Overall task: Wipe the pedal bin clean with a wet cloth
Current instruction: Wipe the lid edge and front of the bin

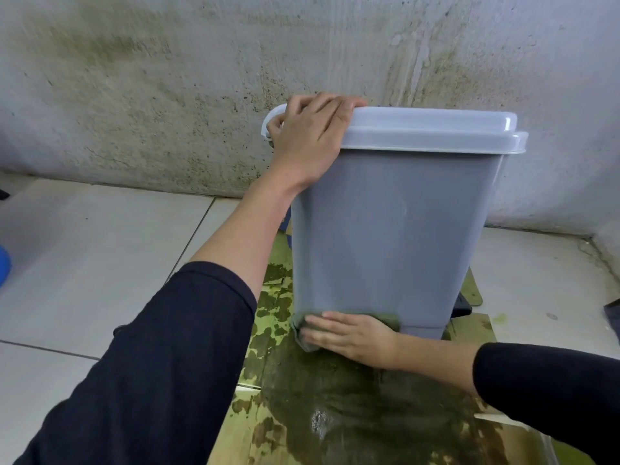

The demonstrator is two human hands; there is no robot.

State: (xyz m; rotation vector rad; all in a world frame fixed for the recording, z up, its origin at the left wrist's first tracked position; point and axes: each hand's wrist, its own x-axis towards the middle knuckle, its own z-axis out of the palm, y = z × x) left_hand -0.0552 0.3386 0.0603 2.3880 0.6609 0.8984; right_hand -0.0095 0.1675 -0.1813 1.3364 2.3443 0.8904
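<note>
Left hand (pixel 310 135) gripped the pedal bin (pixel 396 236) lid's 9 o'clock edge; right hand (pixel 349 337), fingers flat, pressed the cloth (pixel 303 340) against its base.

Wall (pixel 201 78) close behind the bin (pixel 392 236); open tiled floor (pixel 84 263) lies left.

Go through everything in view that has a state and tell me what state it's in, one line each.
Pedal bin: upright, lid closed.
Left hand: grips the lid's corner, steadying the bin.
Right hand: fingers straight, pressing the cloth against the bin's bottom edge.
Cloth: flattened under the right hand, mostly hidden.
Floor: wet, green-stained.
</note>
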